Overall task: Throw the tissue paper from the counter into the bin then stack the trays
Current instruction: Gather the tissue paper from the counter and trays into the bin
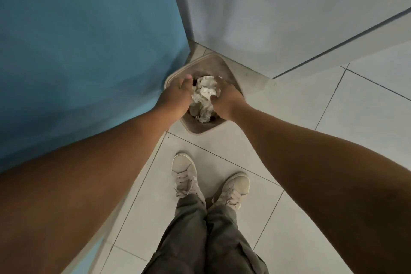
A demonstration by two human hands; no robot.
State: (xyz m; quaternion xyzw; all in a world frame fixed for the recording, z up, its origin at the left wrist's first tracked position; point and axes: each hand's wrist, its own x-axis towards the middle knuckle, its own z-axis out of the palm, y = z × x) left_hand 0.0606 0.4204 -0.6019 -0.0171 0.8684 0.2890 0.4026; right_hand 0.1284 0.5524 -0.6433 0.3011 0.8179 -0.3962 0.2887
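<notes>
Floor [289,131] is pale tile with dark grout; blue panel [77,40] on the left, white wall [266,6] behind. In that corner stands the bin [219,62]. I see left hand [175,95] and right hand [226,102], fingers curled round the tissue [205,93] wad, right over the bin's mouth.

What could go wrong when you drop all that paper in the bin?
1. The tissue paper is a big loose wad held between the left hand and the right hand. Bits could slip out and land on the floor beside the bin.
2. The wad looks nearly as wide as the bin's opening, so it might catch on the edge and sit on top instead of dropping in.
</notes>
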